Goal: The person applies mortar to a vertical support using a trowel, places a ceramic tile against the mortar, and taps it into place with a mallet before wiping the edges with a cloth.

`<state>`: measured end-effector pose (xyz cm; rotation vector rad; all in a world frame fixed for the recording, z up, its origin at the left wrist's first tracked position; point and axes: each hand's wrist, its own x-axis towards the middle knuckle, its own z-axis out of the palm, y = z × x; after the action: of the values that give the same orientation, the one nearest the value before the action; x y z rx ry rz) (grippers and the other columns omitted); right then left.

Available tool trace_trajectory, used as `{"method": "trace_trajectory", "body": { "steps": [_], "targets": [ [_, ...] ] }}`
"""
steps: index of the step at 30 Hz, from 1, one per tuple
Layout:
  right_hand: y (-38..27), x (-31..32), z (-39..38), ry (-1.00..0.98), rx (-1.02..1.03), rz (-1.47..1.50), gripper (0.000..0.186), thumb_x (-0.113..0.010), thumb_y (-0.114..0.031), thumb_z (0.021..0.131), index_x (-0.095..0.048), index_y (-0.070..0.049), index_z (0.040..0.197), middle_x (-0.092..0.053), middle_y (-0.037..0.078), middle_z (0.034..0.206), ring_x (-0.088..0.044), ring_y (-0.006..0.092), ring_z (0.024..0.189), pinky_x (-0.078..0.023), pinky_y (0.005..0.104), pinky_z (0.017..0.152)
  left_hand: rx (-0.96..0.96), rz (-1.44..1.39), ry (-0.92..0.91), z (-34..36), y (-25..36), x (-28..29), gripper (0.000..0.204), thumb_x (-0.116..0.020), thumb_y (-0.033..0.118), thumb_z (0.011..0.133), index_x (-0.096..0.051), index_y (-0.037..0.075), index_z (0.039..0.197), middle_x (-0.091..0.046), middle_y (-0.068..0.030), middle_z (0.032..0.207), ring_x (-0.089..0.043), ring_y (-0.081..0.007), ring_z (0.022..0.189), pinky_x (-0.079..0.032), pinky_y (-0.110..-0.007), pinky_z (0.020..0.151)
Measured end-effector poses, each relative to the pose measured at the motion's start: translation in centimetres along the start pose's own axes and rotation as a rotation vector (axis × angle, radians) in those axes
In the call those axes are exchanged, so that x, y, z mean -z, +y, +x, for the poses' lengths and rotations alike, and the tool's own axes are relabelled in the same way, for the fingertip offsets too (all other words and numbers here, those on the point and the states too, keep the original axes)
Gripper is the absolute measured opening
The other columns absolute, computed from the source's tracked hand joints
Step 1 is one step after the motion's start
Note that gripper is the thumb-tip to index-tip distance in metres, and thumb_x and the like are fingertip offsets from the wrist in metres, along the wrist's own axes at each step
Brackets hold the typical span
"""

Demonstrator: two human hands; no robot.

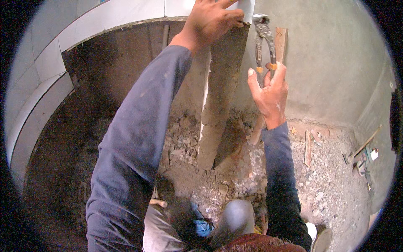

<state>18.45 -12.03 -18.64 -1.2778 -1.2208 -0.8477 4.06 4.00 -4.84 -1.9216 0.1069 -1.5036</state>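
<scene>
At the top of the view my left hand (212,21) grips a white tile (248,9) by its lower edge, with the fingers bent. The tile sits at the upper end of a narrow cement-covered pillar (226,71), and the frame cuts off its top. My right hand (270,92) is closed round the handles of a pair of pincers (265,37), which are crusted with dried cement and have orange bands. Their jaws point up, close to the tile's right edge; whether they touch it, I cannot tell.
A white-tiled curved counter edge (113,19) runs along the left over a dark hollow. A wooden strip (281,44) leans on the grey plastered wall (331,63). Rubble (321,185) covers the floor, with a blue cloth (203,227) by my knees and small items at the right.
</scene>
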Motion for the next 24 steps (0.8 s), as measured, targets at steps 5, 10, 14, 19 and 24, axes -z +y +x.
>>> {"method": "trace_trajectory", "body": {
  "steps": [5,10,14,19,24],
  "targets": [
    [-1.3,0.2,1.5,-0.174,-0.127,-0.029,0.05,-0.078,-0.03,0.087,-0.049,-0.004,0.118,-0.061,0.014,0.067,-0.066,0.0377,0.06,-0.051,0.0499,0.057,-0.009,-0.018,0.061,-0.3,-0.2,0.0,0.018,-0.075,0.032,0.086,-0.076,0.015,0.093,-0.054,-0.0085,0.148,-0.032,-0.0592,0.142,-0.02,-0.071,0.12],
    [-1.2,0.5,0.9,-0.057,-0.051,0.028,0.049,-0.079,-0.028,0.086,-0.049,-0.002,0.117,-0.06,0.014,0.066,-0.064,0.034,0.056,-0.05,0.0468,0.054,-0.012,-0.019,0.019,-0.2,0.2,0.0,0.016,-0.074,0.031,0.086,-0.074,0.016,0.091,-0.054,-0.0101,0.147,-0.032,-0.0595,0.142,-0.02,-0.071,0.12],
    [-1.8,1.3,1.4,-0.139,-0.12,0.065,0.049,-0.079,-0.027,0.086,-0.049,-0.002,0.115,-0.06,0.013,0.067,-0.065,0.0331,0.057,-0.05,0.0459,0.053,-0.026,0.013,0.044,-0.2,0.0,-0.1,0.014,-0.074,0.029,0.086,-0.073,0.016,0.091,-0.053,-0.0109,0.147,-0.031,-0.0608,0.142,-0.019,-0.072,0.12],
    [-2.5,1.6,0.7,-0.031,-0.093,0.144,0.048,-0.078,-0.027,0.09,-0.049,0.0,0.118,-0.066,0.017,0.096,-0.063,0.0183,0.079,-0.055,0.0352,0.07,-0.046,0.002,0.041,-0.2,0.1,-0.3,0.013,-0.076,0.027,0.084,-0.071,0.016,0.089,-0.052,-0.0109,0.147,-0.029,-0.0612,0.142,-0.018,-0.072,0.12],
    [-2.1,1.1,1.9,-0.199,-0.138,0.032,0.049,-0.078,-0.03,0.089,-0.049,-0.002,0.116,-0.063,0.017,0.079,-0.065,0.0317,0.068,-0.052,0.0444,0.061,-0.044,-0.006,0.052,-0.3,-0.4,-0.3,0.018,-0.08,0.026,0.081,-0.07,0.012,0.089,-0.05,-0.0125,0.148,-0.03,-0.0582,0.143,-0.019,-0.071,0.12]
  ]
}}
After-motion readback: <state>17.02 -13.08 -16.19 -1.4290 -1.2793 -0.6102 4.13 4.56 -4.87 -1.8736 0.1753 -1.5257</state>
